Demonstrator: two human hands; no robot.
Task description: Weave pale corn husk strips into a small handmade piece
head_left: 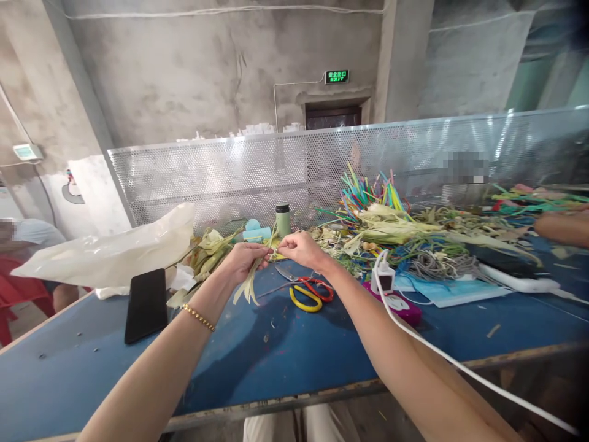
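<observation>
Both hands meet over the middle of the blue table. Pale green dried strips, which look like corn husk, hang down from my left hand, its fingers closed around them. My right hand pinches close beside it, at the upper end of the strips; what its fingertips hold is too small to make out. Below the hands lie scissors with one red and one yellow handle loop. Just behind the hands stands a green bottle with a black cap.
A black phone and a pale plastic bag lie at left. Husks, colourful stems, grey cord, a purple power strip and a white cable fill the right. Another person's arm reaches in there.
</observation>
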